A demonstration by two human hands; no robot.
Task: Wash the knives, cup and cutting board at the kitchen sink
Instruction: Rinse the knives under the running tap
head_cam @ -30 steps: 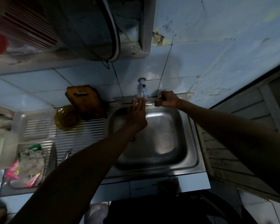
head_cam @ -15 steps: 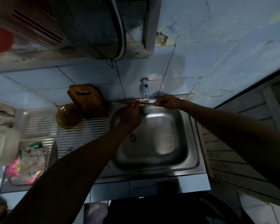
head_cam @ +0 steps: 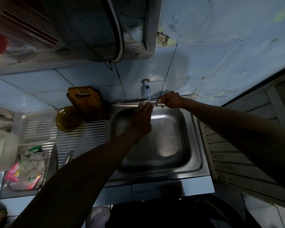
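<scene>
The sink (head_cam: pixel 194 155) takes the middle of the scene, and a knife (head_cam: pixel 132 104) is held flat across its far rim, right under the tap (head_cam: pixel 147 92), most likely so that the water can run over the blade and drain into the basin. On the ribbed drainboard (head_cam: pixel 82 135) to the left, the board (head_cam: pixel 87 102) is leaned upright against the far tiled wall, probably to let it drip, and an amber bowl (head_cam: pixel 67 118) is set just in front of it. A second knife (head_cam: pixel 53 160) is laid on the near left part of the drainboard, beside a plastic bag (head_cam: pixel 26 168); no cup can be told. The handle is grasped by the right hand (head_cam: pixel 170 100) with fingers curled around it. The left hand (head_cam: pixel 142 119) is kept released, its fingers nearly straight and laid on the blade under the tap, as if the steel is being rubbed.
</scene>
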